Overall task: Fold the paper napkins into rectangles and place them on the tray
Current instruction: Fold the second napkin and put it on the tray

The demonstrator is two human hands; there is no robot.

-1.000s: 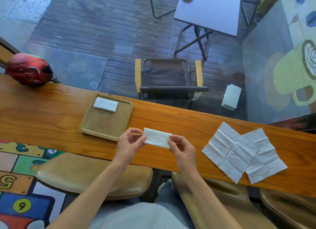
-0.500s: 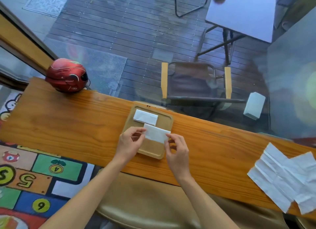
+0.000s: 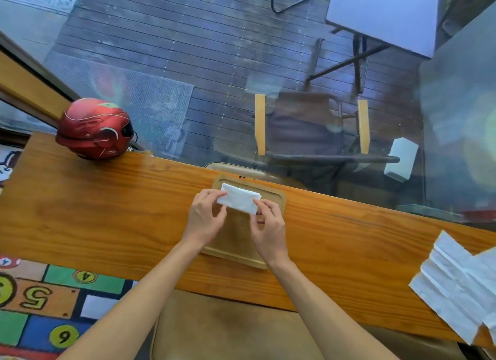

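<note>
A folded white napkin (image 3: 239, 198) is held over the far end of the wooden tray (image 3: 276, 198). My left hand (image 3: 205, 217) pinches its left end and my right hand (image 3: 268, 222) pinches its right end. The napkin that lay on the tray earlier is hidden beneath the one I hold. Unfolded creased napkins (image 3: 456, 281) lie on the wooden counter (image 3: 107, 212) at the far right.
A red helmet (image 3: 94, 128) sits on the counter's far left corner. A glass pane runs along the counter's far edge, with a chair (image 3: 308, 131) and deck beyond it. Tan stool seats (image 3: 228, 330) stand below the counter's near edge.
Both hands carried the folded napkin from the counter over to the far end of the tray, above the napkin that lay there. The view shifted left.
</note>
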